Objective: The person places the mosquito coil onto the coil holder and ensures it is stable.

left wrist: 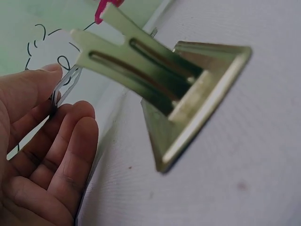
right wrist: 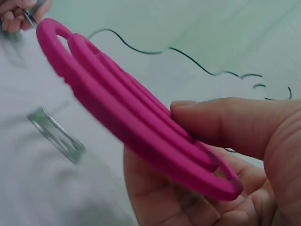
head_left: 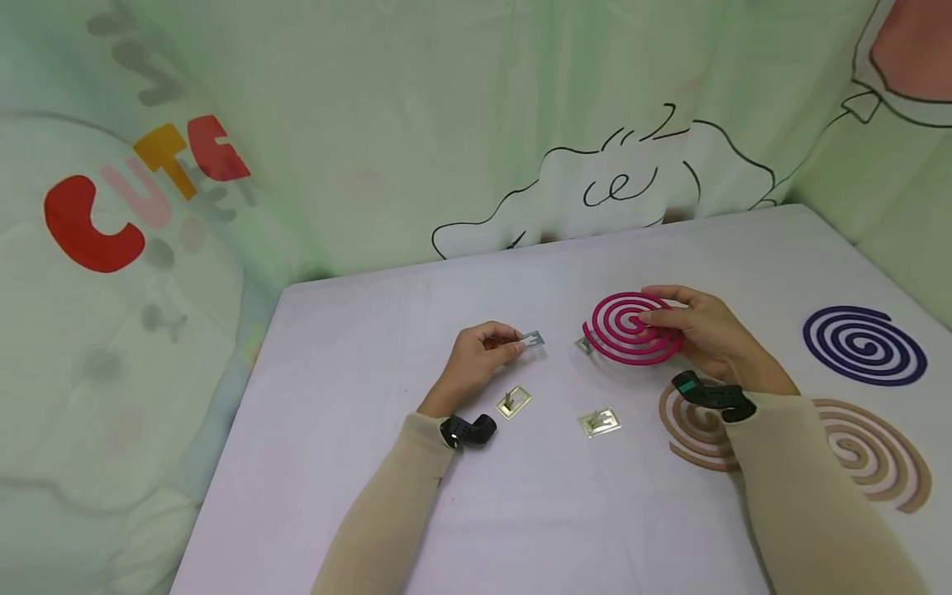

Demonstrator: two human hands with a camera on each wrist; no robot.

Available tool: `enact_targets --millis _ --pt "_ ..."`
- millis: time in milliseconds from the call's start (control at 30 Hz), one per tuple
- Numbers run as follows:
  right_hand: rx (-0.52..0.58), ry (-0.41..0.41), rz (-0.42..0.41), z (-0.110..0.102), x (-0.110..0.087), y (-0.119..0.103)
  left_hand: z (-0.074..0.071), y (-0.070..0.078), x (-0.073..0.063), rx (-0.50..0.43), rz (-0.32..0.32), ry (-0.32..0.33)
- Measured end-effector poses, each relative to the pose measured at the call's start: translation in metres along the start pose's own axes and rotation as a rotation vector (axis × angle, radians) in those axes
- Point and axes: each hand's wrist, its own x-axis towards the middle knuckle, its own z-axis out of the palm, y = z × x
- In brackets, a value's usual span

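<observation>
A pink mosquito coil [head_left: 632, 328] is held above the table by my right hand [head_left: 706, 330], thumb on its upper face and fingers beneath. My left hand [head_left: 479, 355] pinches a small flat metal coil stand [head_left: 532, 340] between thumb and fingertips, a short way left of the coil. Near the left wrist lies a gold metal stand [head_left: 514, 402] with its prong bent up, seen large in the left wrist view [left wrist: 146, 75]. Another metal stand [head_left: 599, 422] lies further right. Partly hidden behind the pink coil's left edge is one more stand [head_left: 583, 345].
A dark blue coil [head_left: 865, 345] lies at the right of the white table [head_left: 357, 372]. Two tan coils lie nearer, one [head_left: 695, 426] partly under the right forearm, the other [head_left: 870, 446] beside it. A printed curtain [head_left: 372, 149] hangs behind the table.
</observation>
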Motion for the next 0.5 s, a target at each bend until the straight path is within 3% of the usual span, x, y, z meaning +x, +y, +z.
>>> enact_targets --millis 300,500 --pt "-0.009 0.001 -0.026 0.030 0.003 0.003 -0.001 -0.002 0.001 -0.031 0.017 0.008" --pt "0.001 -0.022 -0.021 0.045 0.005 0.002 -0.001 -0.001 0.002 -0.103 0.006 -0.004"
